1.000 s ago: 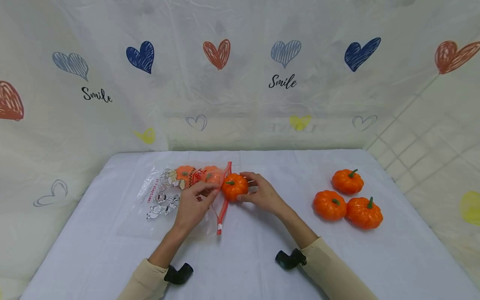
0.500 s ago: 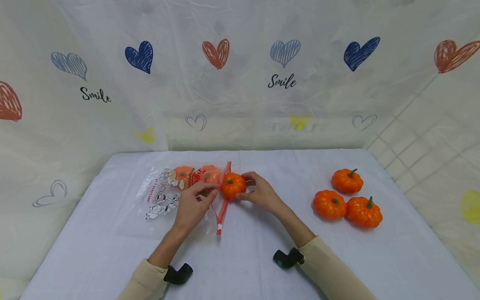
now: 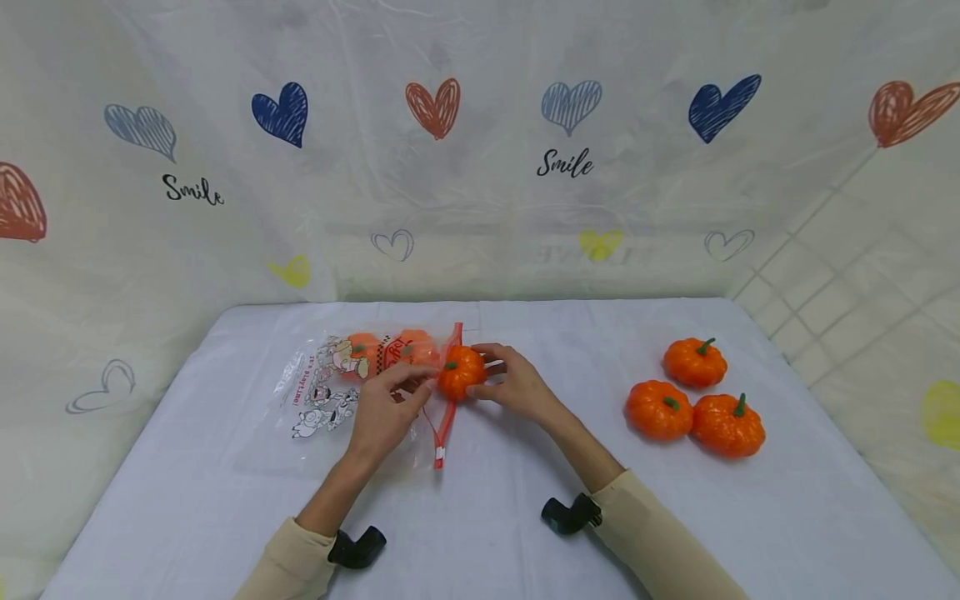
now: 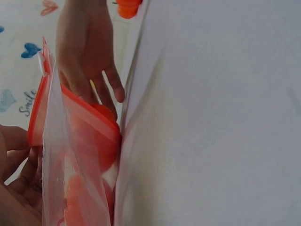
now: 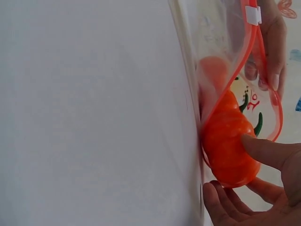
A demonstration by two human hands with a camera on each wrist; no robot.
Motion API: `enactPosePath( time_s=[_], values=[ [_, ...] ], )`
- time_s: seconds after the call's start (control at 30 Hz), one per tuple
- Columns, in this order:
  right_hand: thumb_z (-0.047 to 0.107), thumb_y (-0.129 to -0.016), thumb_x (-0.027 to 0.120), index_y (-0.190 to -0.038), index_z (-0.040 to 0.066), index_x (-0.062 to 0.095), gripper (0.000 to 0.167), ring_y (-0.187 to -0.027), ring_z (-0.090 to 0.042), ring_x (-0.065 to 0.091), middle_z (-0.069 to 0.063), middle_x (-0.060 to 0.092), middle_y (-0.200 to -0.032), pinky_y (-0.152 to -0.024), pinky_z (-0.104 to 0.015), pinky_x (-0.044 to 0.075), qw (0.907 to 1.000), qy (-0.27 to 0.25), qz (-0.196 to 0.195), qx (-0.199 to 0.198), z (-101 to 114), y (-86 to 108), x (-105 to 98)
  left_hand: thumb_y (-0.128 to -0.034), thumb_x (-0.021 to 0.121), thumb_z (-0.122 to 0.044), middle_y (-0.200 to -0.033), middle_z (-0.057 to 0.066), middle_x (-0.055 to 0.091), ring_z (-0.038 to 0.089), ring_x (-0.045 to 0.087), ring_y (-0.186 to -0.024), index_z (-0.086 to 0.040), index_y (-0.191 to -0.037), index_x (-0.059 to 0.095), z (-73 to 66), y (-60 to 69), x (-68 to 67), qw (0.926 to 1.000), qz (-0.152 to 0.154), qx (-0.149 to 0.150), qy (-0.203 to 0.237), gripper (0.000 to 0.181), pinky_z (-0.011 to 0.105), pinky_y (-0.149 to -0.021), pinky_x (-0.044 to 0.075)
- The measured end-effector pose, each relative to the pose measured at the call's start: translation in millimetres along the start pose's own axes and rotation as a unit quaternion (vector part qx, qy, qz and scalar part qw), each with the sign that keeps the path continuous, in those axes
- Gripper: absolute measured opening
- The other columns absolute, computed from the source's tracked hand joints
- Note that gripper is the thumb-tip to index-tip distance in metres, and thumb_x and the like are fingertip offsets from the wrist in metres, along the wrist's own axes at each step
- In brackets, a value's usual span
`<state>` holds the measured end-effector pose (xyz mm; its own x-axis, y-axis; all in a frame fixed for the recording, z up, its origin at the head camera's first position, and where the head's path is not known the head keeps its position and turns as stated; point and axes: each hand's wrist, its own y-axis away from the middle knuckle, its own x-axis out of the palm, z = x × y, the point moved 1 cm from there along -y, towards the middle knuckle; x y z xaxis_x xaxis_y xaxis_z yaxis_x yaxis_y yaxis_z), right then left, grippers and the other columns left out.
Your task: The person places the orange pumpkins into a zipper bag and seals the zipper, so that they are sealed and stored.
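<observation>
A clear bag with a red zip edge (image 3: 446,429) lies on the table, printed with cartoon figures; two orange pumpkins (image 3: 417,347) show through its film. My left hand (image 3: 387,410) pinches the upper layer at the bag's mouth, and the right wrist view shows that mouth held apart. My right hand (image 3: 519,385) holds another pumpkin (image 3: 461,373) by its right side, thumb in front and fingers behind. In the right wrist view this pumpkin (image 5: 229,146) sits partly inside the red-edged opening, with the thumb on it.
Three more orange pumpkins stand at the right of the white-covered table (image 3: 525,533): one at the back (image 3: 694,363), one front left (image 3: 659,411) and one front right (image 3: 728,426). A pale sheet with printed hearts hangs behind the table.
My right hand has moved slightly left with its pumpkin, into the bag's mouth. The pumpkins inside the bag have shifted a little left. My left hand has stayed in place.
</observation>
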<state>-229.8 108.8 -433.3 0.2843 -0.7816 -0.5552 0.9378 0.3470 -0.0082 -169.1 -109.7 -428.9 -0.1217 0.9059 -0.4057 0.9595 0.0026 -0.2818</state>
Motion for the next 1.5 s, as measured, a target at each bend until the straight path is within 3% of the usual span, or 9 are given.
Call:
enactPosePath(
  time_s=[0.2,0.43,0.57,1.0,1.5],
  values=[
    [0.016,-0.088,0.083,-0.147,0.013,0.057,0.064,-0.12,-0.034,0.066,-0.016,0.062,-0.138,-0.101,-0.049,0.058,0.9999,0.007,-0.009,-0.009,1.0,-1.8,0.9,-0.0983,0.073,-0.023,-0.104,-0.001,0.076,0.017,0.063,-0.092,-0.022,-0.114,0.08,0.3,-0.2,0.0,1.0,0.001,0.0,0.002,0.018,0.02,-0.075,0.053],
    [0.018,-0.09,0.082,-0.143,0.007,0.054,0.061,-0.124,-0.032,0.066,-0.013,0.062,-0.141,-0.101,-0.047,0.059,0.9994,-0.016,-0.018,0.027,1.7,-4.0,4.8,-0.0979,0.073,-0.022,-0.106,0.0,0.076,0.017,0.063,-0.092,-0.021,-0.115,0.08,0.3,0.2,-0.4,1.0,0.003,-0.002,0.002,0.018,0.019,-0.075,0.053],
    [0.016,-0.09,0.081,-0.14,0.005,0.055,0.058,-0.124,-0.033,0.066,-0.014,0.063,-0.139,-0.1,-0.046,0.059,0.9992,-0.02,-0.024,0.025,2.0,-5.8,6.8,-0.0979,0.073,-0.022,-0.106,0.0,0.076,0.017,0.063,-0.092,-0.021,-0.114,0.08,0.7,0.1,-0.5,1.0,0.001,-0.001,0.001,0.018,0.02,-0.074,0.053],
    [0.018,-0.091,0.081,-0.143,0.013,0.056,0.059,-0.114,-0.031,0.068,-0.015,0.068,-0.127,-0.085,-0.039,0.064,0.999,-0.032,-0.015,0.028,-1.0,-9.4,8.2,-0.0981,0.073,-0.023,-0.11,0.0,0.077,0.017,0.063,-0.092,-0.022,-0.115,0.08,1.8,-0.3,0.7,1.0,0.003,0.002,-0.004,0.019,0.02,-0.074,0.053],
    [0.012,-0.091,0.079,-0.133,0.005,0.057,0.047,-0.112,-0.03,0.07,-0.015,0.065,-0.13,-0.085,-0.037,0.064,0.9959,-0.07,-0.035,0.044,0.3,-12.0,14.8,-0.098,0.073,-0.023,-0.109,-0.001,0.077,0.017,0.063,-0.091,-0.023,-0.116,0.08,1.9,0.3,0.6,0.9999,0.0,0.012,-0.003,0.019,0.02,-0.072,0.052]
  ],
)
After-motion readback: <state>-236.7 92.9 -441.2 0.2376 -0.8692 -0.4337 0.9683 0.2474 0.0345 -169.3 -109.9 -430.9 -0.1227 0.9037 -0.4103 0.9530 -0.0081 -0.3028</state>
